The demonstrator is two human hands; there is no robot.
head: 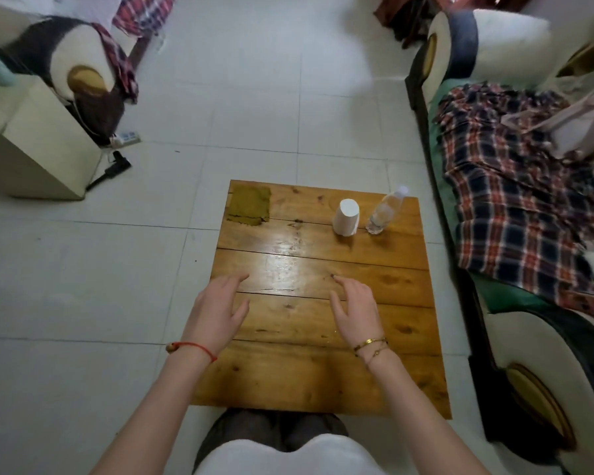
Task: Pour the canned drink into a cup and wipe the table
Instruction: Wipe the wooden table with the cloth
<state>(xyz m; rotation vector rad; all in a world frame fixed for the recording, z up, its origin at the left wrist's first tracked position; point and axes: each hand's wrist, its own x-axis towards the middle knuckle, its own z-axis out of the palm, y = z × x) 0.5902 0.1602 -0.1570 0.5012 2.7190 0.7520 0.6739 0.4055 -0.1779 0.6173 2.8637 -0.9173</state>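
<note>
wooden table (323, 371): cup (347, 217) beside bottle (384, 210).

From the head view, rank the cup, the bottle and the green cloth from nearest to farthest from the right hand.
1. Cup, upside down, just beyond the right hand.
2. Bottle, right of the cup, slightly farther.
3. Green cloth, at the table's far left corner.

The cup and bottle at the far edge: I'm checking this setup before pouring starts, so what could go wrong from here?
1. The white cup stands upside down; it must be turned over first, or liquid would spill on the wooden table.
2. The clear bottle stands close beside the cup near the far right corner, so a reach by the right hand might knock one over.
3. The green cloth lies at the far left corner, a longer reach for the left hand if something spills.
</note>
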